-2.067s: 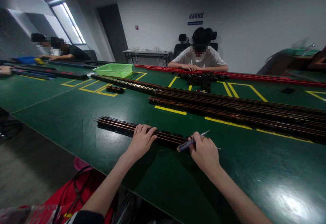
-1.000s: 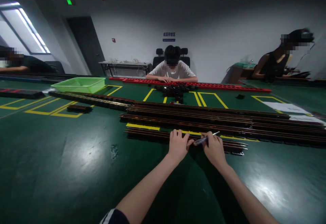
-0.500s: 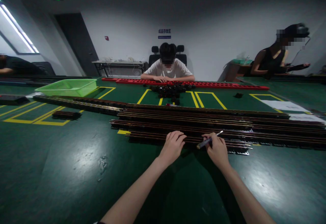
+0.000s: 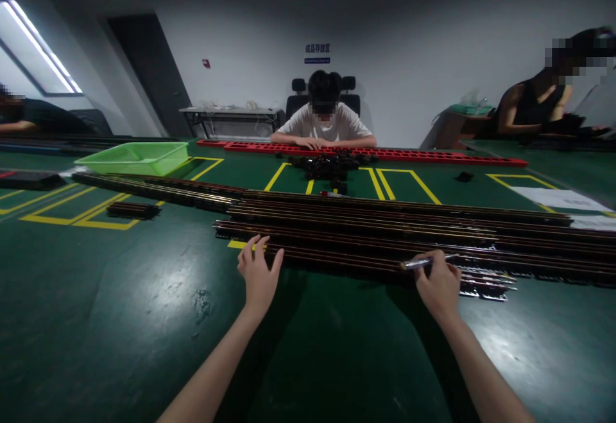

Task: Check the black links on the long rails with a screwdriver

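My left hand has its fingers spread and holds nothing. It is at the left end of the nearest long dark strips, its thumb close to them; I cannot tell whether they touch. In my right hand is a slim screwdriver, its silvery handle pointing left and its thin tip showing past the knuckles on the right. That hand is over the right part of the same strips, hiding some of them. More strips with thin brownish and gold lines lie lengthwise in layers behind.
A short dark bundle and a light green basket are on the left of the green table. Behind the strips are a pile of small black parts, a red slotted rail and a seated person. White paper lies right.
My left hand has moved left along the strips and its fingers have spread. My right hand has shifted right, and the screwdriver in it has turned flatter.
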`<action>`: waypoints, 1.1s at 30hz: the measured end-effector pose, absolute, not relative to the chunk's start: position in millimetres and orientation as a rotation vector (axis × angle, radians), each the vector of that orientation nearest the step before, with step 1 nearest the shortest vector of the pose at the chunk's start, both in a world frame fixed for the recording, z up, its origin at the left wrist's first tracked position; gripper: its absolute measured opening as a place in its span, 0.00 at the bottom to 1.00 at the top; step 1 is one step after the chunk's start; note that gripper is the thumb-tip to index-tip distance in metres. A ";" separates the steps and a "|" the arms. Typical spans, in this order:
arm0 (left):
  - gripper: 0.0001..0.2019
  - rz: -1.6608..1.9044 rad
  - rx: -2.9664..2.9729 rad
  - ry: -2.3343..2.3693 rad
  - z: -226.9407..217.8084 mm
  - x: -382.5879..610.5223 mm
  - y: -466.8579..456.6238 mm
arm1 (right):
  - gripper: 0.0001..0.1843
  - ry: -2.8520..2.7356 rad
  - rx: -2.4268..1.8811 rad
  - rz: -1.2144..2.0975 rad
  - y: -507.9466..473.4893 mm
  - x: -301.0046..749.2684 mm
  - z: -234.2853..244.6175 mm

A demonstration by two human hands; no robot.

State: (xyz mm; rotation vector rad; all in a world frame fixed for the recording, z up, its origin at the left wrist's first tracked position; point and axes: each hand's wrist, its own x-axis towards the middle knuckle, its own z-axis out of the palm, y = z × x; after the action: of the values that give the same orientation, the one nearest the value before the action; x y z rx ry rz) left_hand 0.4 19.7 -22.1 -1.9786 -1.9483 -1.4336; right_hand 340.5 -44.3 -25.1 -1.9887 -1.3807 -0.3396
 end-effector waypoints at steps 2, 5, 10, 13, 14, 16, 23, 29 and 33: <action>0.17 -1.602 -1.913 -2.119 -25.9 -2.8 25.2 | 0.05 -1.409 -1.979 -0.328 -45.4 345.5 -25.8; 0.18 -1.844 -1.940 -2.249 -29.7 -7.2 30.0 | 0.06 -1.510 -1.946 -0.354 -47.3 348.2 -26.3; 0.15 -1.825 -2.022 -2.285 -25.6 -9.4 25.7 | 0.05 -1.562 -1.903 -0.420 -49.7 345.5 -28.6; 0.14 -1.795 -2.036 -2.306 -20.8 -8.9 22.5 | 0.04 -1.583 -1.873 -0.438 -51.1 344.0 -29.8; 0.14 -1.803 -2.030 -2.307 -19.4 -8.9 21.8 | 0.04 -1.592 -1.867 -0.446 -51.8 343.6 -29.8; 0.14 -1.834 -2.018 -2.310 -17.3 -9.3 21.2 | 0.06 -1.615 -1.854 -0.465 -53.5 342.7 -29.0; 0.14 -1.904 -1.975 -2.414 -12.0 -11.5 20.5 | 0.17 -1.599 -1.647 -0.466 -59.0 333.4 -21.6; 0.14 -1.900 -1.981 -2.394 -12.1 -11.6 21.3 | 0.22 -1.483 -1.603 -0.318 -59.5 308.2 -14.7; 0.13 -1.884 -2.069 -2.373 -14.0 -13.3 24.9 | 0.20 -1.504 -1.502 -0.146 -58.3 279.3 -9.2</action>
State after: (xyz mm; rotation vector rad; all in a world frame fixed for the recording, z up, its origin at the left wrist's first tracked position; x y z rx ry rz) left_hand -13.3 24.9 -14.0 -2.0694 -2.3735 -1.8842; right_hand 279.3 -58.3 -9.2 -1.5017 -1.5035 -0.1462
